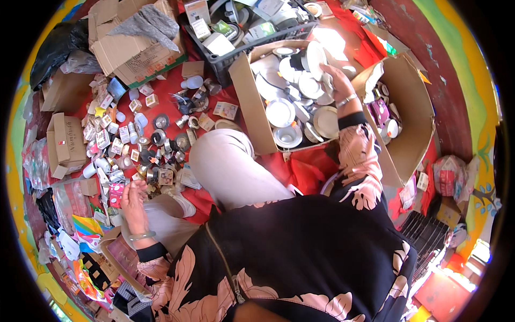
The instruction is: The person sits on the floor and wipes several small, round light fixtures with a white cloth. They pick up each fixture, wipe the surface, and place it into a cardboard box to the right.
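My right hand (pixel 337 85) reaches over the far part of an open cardboard box (pixel 253 115) and grips the edge of a white round ceiling light (pixel 316 56), which stands tilted on the pile. Beneath it, several white round lights lie jumbled in the box, among them a ring-shaped downlight (pixel 288 136) and a flat disc light (pixel 280 112). By my bent left leg, my left hand (pixel 135 201) is raised with its fingers loosely bent and nothing visible in them. Close to that hand lies a pink dotted packet (pixel 116 195).
Small boxes, bulbs and spotlights (pixel 158 137) cover the red cloth at left. A black plastic crate (pixel 220 63) full of packaged goods stands behind the lights. Another open carton (pixel 416 115) sits at right, and a large carton (pixel 142 67) stands far left.
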`<state>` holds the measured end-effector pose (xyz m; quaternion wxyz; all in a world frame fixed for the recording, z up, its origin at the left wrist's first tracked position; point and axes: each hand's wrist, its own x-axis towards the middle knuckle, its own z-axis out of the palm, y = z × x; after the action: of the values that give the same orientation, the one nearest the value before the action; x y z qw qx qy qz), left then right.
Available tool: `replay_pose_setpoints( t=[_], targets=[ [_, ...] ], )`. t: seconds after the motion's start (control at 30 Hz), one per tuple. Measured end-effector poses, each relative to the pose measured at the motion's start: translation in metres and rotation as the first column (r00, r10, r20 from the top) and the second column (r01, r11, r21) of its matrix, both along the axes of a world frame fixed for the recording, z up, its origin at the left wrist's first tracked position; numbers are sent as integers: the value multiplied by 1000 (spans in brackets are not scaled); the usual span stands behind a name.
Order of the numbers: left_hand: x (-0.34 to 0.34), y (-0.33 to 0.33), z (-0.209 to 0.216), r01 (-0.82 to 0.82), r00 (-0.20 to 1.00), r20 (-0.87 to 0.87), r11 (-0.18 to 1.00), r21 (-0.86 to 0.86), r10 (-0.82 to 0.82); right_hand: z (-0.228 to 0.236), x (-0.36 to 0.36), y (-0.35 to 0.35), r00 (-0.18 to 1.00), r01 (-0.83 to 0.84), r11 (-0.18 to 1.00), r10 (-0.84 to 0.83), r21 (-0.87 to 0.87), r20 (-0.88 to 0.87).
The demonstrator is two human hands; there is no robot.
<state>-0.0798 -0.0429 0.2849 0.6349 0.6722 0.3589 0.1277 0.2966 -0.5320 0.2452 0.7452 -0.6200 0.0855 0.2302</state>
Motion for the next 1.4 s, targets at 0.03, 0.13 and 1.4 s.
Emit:
replay_pose_setpoints(
  t=[0.03, 0.13, 1.4],
  targets=[
    [2, 1, -1, 11, 1000, -2, 1000, -16, -11, 11, -21, -13, 999, 29, 999, -27, -40, 46],
    [8, -2, 1, 12, 1000, -6, 998, -59, -12, 5, -63, -64, 999, 1, 985, 6, -173, 41],
    [-10, 3, -2, -8, 1000, 11, 999, -34, 8, -118, -26, -72, 758, -136, 1, 644, -991, -104]
  ],
)
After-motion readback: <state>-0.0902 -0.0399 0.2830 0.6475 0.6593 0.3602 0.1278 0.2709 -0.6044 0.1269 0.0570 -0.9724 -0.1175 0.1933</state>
